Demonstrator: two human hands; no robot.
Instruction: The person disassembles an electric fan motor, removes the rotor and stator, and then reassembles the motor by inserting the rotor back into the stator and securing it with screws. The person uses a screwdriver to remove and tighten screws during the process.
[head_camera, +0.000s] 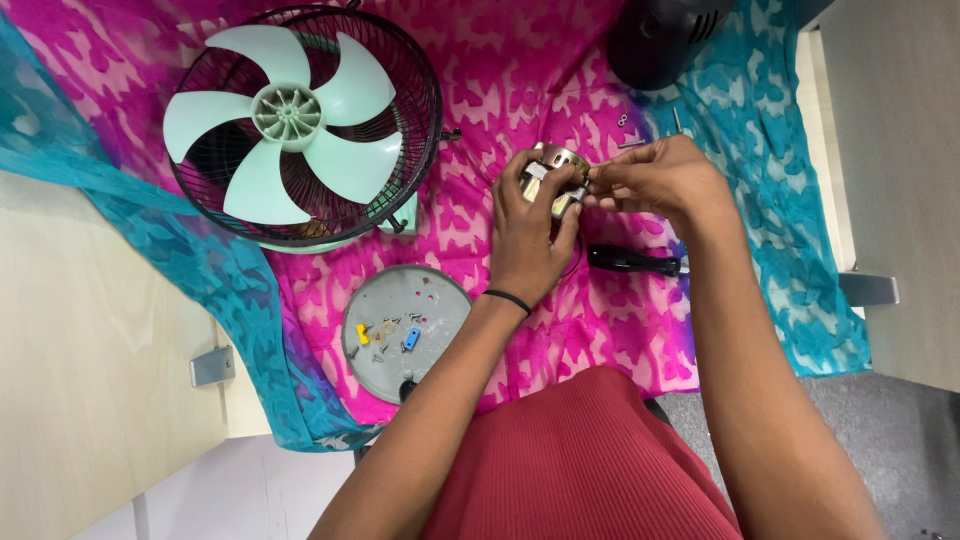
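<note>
My left hand (527, 232) grips a small round metal motor part (551, 172) from below, holding it above the pink and teal cloth (480, 70). My right hand (655, 178) pinches the part's right side with fingertips; whether it holds a small piece there is hidden. A black band sits on my left wrist. Just under my hands a black-handled screwdriver (632, 262) lies on the cloth.
A fan with pale green blades (290, 115) in a black wire guard lies at the upper left. A grey round lid (405, 330) holds several small screws and coloured bits. A black fan housing (665, 35) sits at the top. Small loose parts (625, 122) lie near it.
</note>
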